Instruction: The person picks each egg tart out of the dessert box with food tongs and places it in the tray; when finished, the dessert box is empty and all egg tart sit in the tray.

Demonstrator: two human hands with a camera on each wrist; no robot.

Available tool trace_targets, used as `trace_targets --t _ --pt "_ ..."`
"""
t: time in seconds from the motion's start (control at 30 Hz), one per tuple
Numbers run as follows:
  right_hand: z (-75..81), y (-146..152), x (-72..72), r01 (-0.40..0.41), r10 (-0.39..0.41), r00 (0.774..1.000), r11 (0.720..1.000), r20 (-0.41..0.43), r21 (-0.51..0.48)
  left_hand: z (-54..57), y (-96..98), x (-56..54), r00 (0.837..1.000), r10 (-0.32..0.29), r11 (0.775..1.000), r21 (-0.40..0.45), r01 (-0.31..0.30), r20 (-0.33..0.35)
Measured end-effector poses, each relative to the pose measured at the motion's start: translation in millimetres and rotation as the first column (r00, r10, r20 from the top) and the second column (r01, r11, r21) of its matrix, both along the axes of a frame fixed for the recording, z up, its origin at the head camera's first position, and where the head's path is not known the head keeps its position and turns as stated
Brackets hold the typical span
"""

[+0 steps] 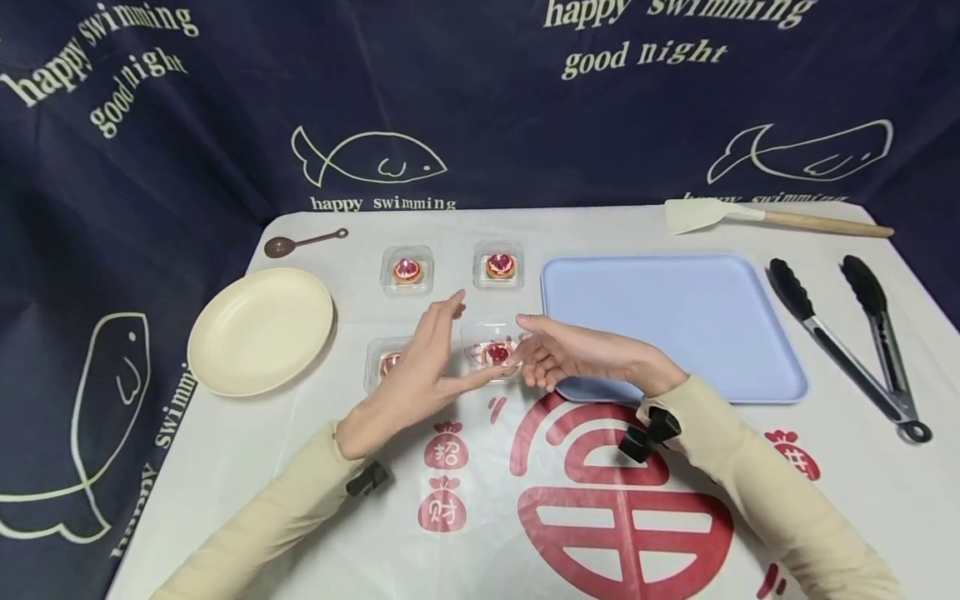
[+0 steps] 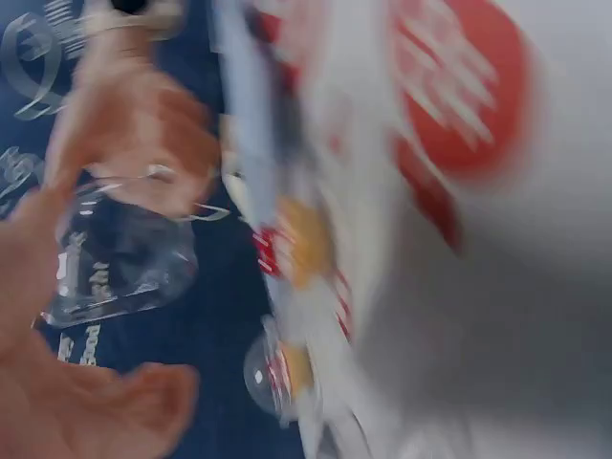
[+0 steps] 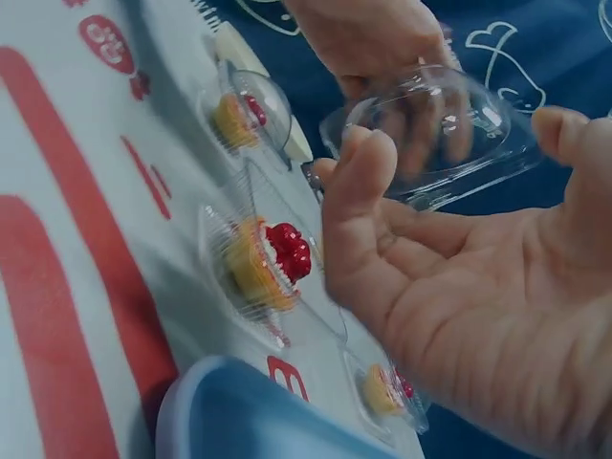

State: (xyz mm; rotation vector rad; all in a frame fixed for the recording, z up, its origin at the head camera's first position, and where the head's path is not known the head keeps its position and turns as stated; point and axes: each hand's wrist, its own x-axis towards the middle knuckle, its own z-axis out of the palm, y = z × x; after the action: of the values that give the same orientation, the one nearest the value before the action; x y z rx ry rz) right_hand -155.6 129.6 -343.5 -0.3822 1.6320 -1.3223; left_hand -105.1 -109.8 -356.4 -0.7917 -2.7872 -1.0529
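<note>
1. While the left hand (image 1: 416,375) spreads, holding nothing, the right hand (image 1: 577,350) grips the clear lid (image 2: 129,253) near the head view's centre.
2. Thin-walled, the clear lid seems light, slippery; pinch its rim.
3. Lower, the tart (image 3: 268,258) looks soft, fragile.

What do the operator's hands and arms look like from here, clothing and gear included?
Both hands, left hand and right hand, are ungloved. The plain cream long left sleeve and matching right sleeve reach the wrists. Small, blocky black wrist devices show at both cuffs. I see no cables or printed markings on the sleeves.
</note>
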Motion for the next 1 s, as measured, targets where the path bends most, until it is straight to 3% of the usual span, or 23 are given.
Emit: trace_targets --t 0.03,0.1,0.17,0.23,0.33,0.37,0.4,0.47,0.53,0.57,0.67,0.73,0.8,0.9,1.0 --pt "0.1 0 1.4 -0.001 0.001 1.0 1.0 -0.031 0.003 2.8 -0.7 1.1 0.994 0.014 0.998 0.052 -0.02 0.109" --pt "-0.7 1 3.8 -0.011 0.01 0.995 1.0 -0.098 -0.002 7.9 -2.7 2.5 0.959 0.021 0.993 0.109 -0.054 0.284" --pt "-1.6 2 6.6 -0.024 0.022 0.985 1.0 -0.169 -0.008 11.0 -6.1 2.7 0.911 -0.022 0.987 0.152 -0.045 0.412" --pt "-3.1 4 8.9 -0.043 0.038 0.97 0.999 -0.24 -0.013 11.4 -9.4 2.3 0.85 -0.092 0.979 0.205 -0.019 0.519" --pt "-5.7 5 12.7 -0.073 0.065 0.933 0.997 -0.353 -0.008 9.9 -13.4 2.5 0.748 -0.201 0.957 0.291 0.011 0.632" --pt "-6.3 5 14.4 -0.08 0.073 0.92 0.997 -0.385 -0.001 8.9 -14.1 2.5 0.723 -0.228 0.949 0.315 0.016 0.652" --pt "-6.8 5 16.3 -0.086 0.082 0.903 0.996 -0.421 0.01 7.5 -14.7 2.9 0.708 -0.245 0.943 0.331 0.017 0.663" --pt "-8.1 5 20.4 -0.101 0.109 0.86 0.994 -0.498 0.042 3.9 -15.7 4.5 0.696 -0.269 0.934 0.358 0.019 0.665" --pt "-9.1 6 25.2 -0.104 0.135 0.806 0.991 -0.576 0.086 -0.1 -16.8 6.9 0.71 -0.284 0.928 0.371 0.035 0.644" --pt "-9.4 6 27.9 -0.105 0.151 0.778 0.988 -0.61 0.111 -2.3 -17.3 8.1 0.728 -0.29 0.927 0.37 0.053 0.621" --pt "-11.1 6 36.0 -0.095 0.203 0.677 0.977 -0.707 0.189 -8.5 -18.3 13.4 0.804 -0.292 0.937 0.322 0.132 0.518" --pt "-12.5 5 41.6 -0.082 0.231 0.623 0.97 -0.747 0.231 -12.1 -18.3 17.5 0.858 -0.273 0.952 0.25 0.176 0.436" --pt "-15.1 4 47.0 -0.063 0.248 0.572 0.964 -0.782 0.259 -15.8 -17.4 21.7 0.899 -0.249 0.966 0.164 0.201 0.36" --pt "-19.5 4 54.8 -0.034 0.256 0.517 0.96 -0.817 0.279 -20.9 -16.2 28.2 0.931 -0.231 0.973 0.048 0.226 0.281" --pt "-24.2 3 61.3 -0.008 0.27 0.481 0.953 -0.834 0.304 -25.5 -15.1 34.2 0.946 -0.228 0.968 -0.053 0.246 0.23"
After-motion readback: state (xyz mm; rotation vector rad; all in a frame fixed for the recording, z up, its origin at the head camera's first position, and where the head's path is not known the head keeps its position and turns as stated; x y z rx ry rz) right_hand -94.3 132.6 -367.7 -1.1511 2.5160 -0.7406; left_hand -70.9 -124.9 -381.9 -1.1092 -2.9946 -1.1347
